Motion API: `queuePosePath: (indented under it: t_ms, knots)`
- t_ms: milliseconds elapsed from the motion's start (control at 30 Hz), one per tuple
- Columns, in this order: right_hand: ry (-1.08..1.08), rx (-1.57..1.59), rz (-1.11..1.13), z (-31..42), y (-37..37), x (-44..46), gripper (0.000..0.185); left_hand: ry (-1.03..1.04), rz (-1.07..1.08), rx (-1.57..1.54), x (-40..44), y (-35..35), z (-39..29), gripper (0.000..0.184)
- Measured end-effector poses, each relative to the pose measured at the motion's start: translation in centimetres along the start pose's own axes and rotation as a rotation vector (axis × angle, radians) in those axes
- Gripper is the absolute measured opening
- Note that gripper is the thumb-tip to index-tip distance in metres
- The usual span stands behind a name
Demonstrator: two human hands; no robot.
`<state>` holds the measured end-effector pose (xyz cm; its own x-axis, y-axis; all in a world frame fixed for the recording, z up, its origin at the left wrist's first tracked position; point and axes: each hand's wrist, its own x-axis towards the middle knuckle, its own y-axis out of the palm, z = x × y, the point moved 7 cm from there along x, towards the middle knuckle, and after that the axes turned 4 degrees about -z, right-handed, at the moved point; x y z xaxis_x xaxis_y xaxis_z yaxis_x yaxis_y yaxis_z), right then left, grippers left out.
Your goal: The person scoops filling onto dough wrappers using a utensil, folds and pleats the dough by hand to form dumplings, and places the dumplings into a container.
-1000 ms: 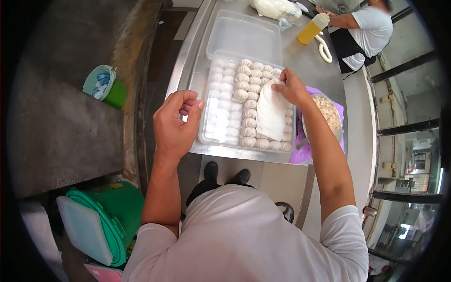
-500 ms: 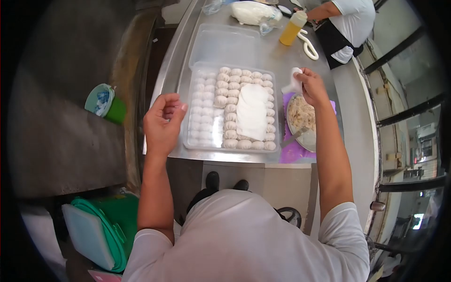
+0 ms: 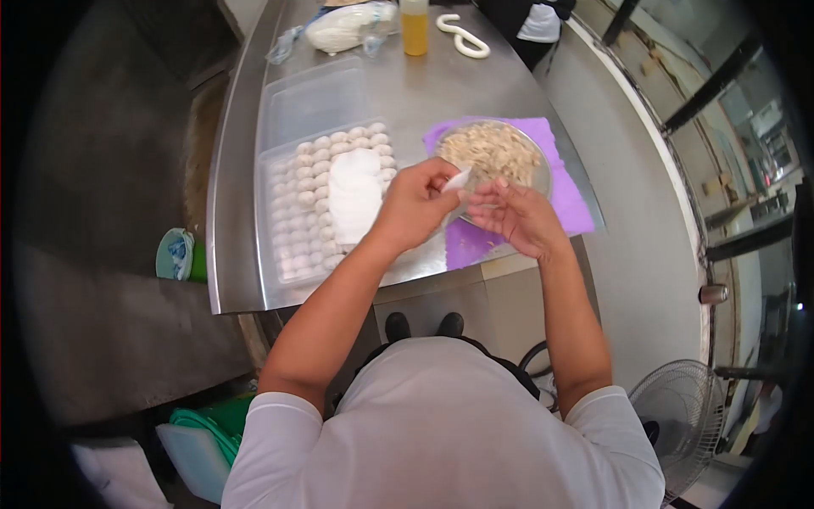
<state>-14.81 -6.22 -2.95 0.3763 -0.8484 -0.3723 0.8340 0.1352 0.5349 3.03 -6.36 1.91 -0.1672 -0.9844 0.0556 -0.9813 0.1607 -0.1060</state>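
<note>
My left hand (image 3: 414, 205) pinches a thin white dough wrapper (image 3: 459, 179) between thumb and fingers. Just to its right is my right hand (image 3: 521, 219), palm up with the fingers apart and slightly blurred, nothing visible in it. Both hands are over the near edge of a round metal bowl (image 3: 548, 170) of pale, shredded filling (image 3: 492, 146). On the left lies a clear plastic tray (image 3: 264, 216) with rows of pleated dumplings (image 3: 306, 161). A stack of white wrappers (image 3: 356, 191) rests on top of some of them.
Under the bowl spreads a purple cloth (image 3: 570, 204). Farther back on the steel table (image 3: 407, 93) are a bottle of yellow liquid (image 3: 415, 32), a rope of dough (image 3: 462, 36) and bagged dough (image 3: 341, 30). A fan (image 3: 678, 416) stands at right; a person is partly visible beyond the table.
My view has turned right. My left hand has crossed from beside the tray to the bowl and now holds the wrapper that was in my right hand. My right hand has opened.
</note>
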Motion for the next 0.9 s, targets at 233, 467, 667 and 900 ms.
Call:
queuePosePath:
  t_ms: [233,467,667,900]
  knots:
    - [0.004,0.539,0.01,-4.2,-5.6,-3.8,0.041,0.263,0.242,0.757,-1.3,9.0,-1.3,0.037]
    - [-0.109,0.162,-0.419,-5.0,-14.2,-7.5,0.035,-0.028,0.28,1.231,0.2,9.0,4.1,0.042]
    - [-0.21,0.171,-0.497,-3.3,-16.2,-8.0,0.036,0.097,0.192,1.105,4.6,9.6,-1.5,0.055]
    - [-0.259,0.14,-0.473,-3.1,-18.0,-7.2,0.039,0.052,0.37,1.14,4.0,10.9,2.4,0.055]
